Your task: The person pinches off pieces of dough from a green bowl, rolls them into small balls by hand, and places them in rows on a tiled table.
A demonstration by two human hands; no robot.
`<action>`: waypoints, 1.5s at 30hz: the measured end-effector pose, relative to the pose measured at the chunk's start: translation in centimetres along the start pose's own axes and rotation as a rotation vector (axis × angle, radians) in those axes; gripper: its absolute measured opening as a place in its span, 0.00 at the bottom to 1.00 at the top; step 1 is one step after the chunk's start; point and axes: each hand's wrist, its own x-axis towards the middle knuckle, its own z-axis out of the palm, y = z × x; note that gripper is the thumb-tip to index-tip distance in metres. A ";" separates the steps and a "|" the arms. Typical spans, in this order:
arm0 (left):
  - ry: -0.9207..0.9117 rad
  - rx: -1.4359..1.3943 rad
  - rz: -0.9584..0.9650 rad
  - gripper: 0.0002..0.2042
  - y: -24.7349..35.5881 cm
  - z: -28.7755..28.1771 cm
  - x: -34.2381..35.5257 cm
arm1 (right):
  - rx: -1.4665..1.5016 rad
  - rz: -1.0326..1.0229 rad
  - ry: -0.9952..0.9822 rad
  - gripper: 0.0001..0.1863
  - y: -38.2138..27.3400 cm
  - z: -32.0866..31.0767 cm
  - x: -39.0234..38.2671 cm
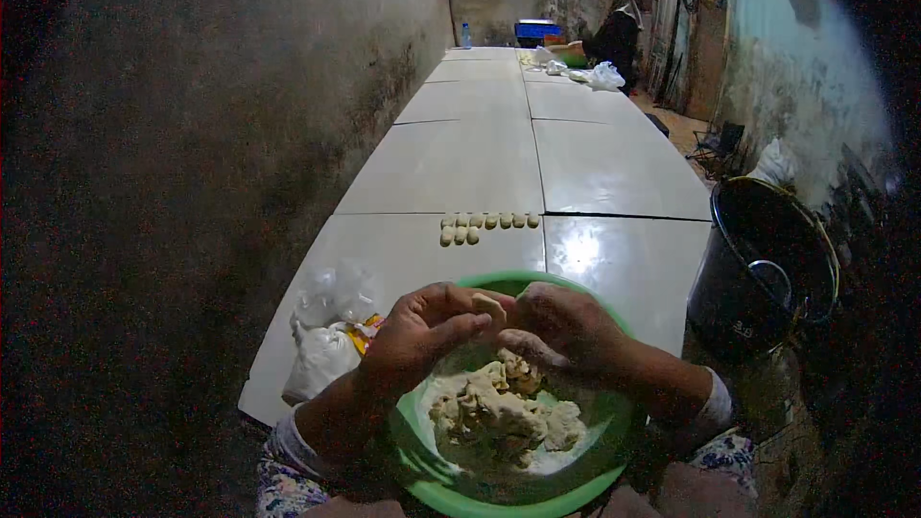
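Note:
Both my hands are raised over a green basin that holds lumpy pale dough and loose flour. Between the thumb and fingers of my left hand is a small piece of dough. My right hand is curved close beside it, its thumb apart from the fingers and dusted with flour; some of its fingertips are hidden. Beyond the basin, several small dough pieces lie in two short rows on the white tabletop.
Left of the basin stand a white plastic bag and a yellow-red packet. A large black bucket is right of the table. Plastic bags, a blue crate and a bottle sit at the far end. A wall runs along the left.

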 end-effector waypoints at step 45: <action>-0.019 0.191 -0.315 0.10 1.0 0.9 -0.7 | 0.041 -0.196 -0.162 0.14 -0.3 -1.8 1.1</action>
